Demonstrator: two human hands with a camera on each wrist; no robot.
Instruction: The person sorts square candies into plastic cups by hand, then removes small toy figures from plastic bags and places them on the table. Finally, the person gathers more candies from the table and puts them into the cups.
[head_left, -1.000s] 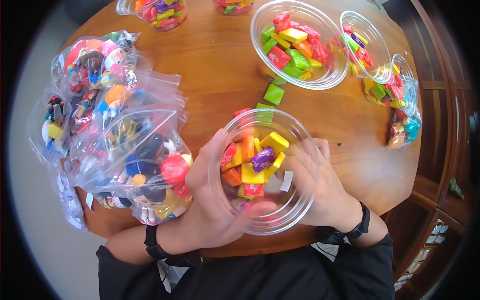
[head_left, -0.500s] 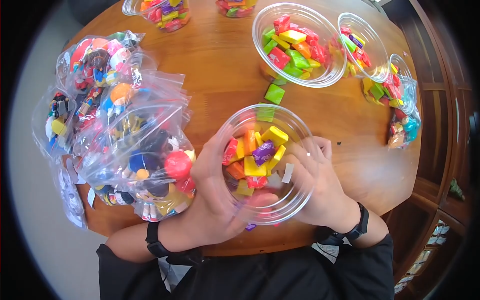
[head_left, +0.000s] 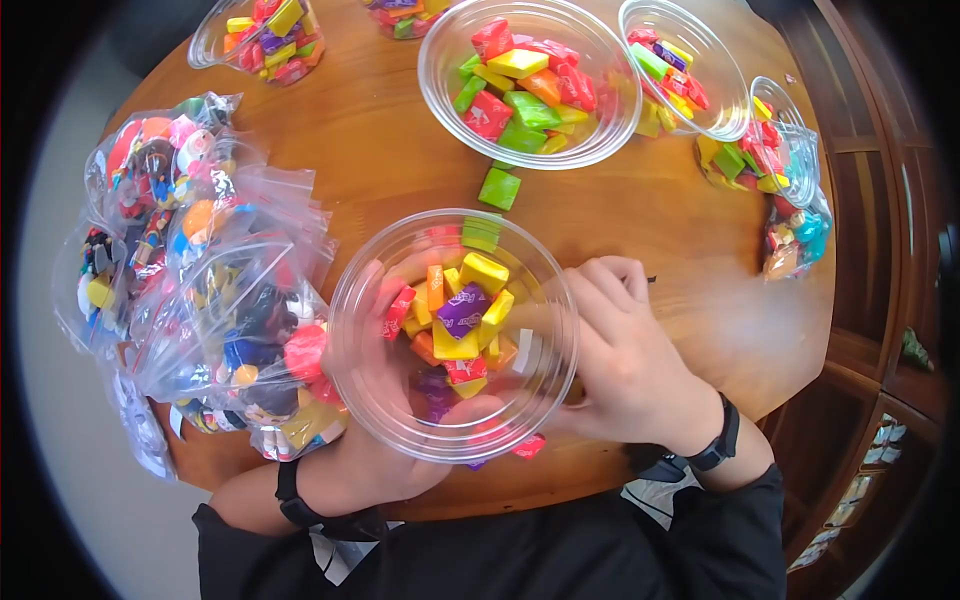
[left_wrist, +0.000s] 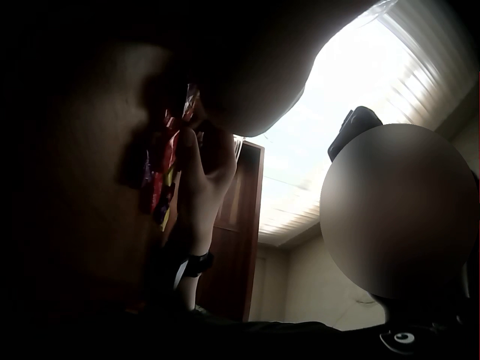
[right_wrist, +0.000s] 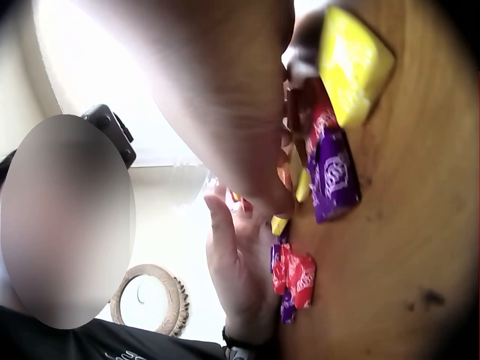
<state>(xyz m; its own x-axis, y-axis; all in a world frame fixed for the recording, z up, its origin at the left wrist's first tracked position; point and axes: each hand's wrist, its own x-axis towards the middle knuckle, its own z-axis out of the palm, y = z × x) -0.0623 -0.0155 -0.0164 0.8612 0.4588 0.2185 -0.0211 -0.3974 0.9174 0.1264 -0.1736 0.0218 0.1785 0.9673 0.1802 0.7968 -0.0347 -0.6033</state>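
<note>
A clear plastic tub [head_left: 555,400] stands in front of the person, with yellow, orange, red and purple wrapped candies [head_left: 462,312] visible inside its rim. My left hand [head_left: 375,445] curls round the tub from the left, its fingers and thumb showing through the wall. To the right of the tub, my right hand [head_left: 630,365] bends its fingers down toward the table; I cannot tell what it holds. Close to it in the right wrist view are a yellow candy [right_wrist: 352,71] and a purple candy [right_wrist: 335,176]. A red candy [head_left: 530,447] shows just below the tub's rim.
Zip bags of small figurines [head_left: 230,290] crowd the left side. A large candy tub [head_left: 425,75] stands at the back, with another tub [head_left: 735,120] beside it and more behind. A green candy [head_left: 499,188] lies on the wooden table [head_left: 700,330].
The head view has shifted, so the surroundings sit further left. My right hand, earlier partly behind the tub, now shows more fully to its right. The left hand keeps its hold on the tub.
</note>
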